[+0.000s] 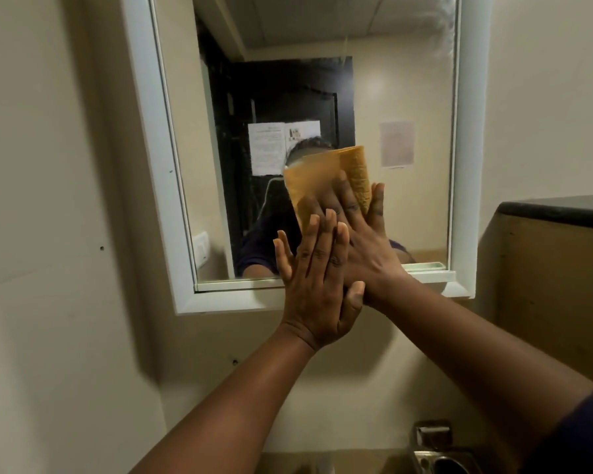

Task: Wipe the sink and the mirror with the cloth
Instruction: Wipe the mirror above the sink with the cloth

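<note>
The mirror [401,97] hangs on the wall in a white frame [158,159]. A folded orange-yellow cloth [358,169] lies flat against the glass near its lower middle, with its blurred reflection just to the left. My right hand [370,248] presses the cloth to the glass with its fingers spread over the cloth's lower part. My left hand [317,285] is flat with its fingers apart and lies over the back of my right hand, its fingertips reaching the cloth's lower edge. At the bottom right edge only a metal part of the sink [440,465] shows.
A dark-topped wooden cabinet [555,261] juts out right of the mirror. A metal fixture [432,432] is fixed to the beige wall [48,200] above the sink. The mirror reflects a person, a dark door with papers and a ceiling.
</note>
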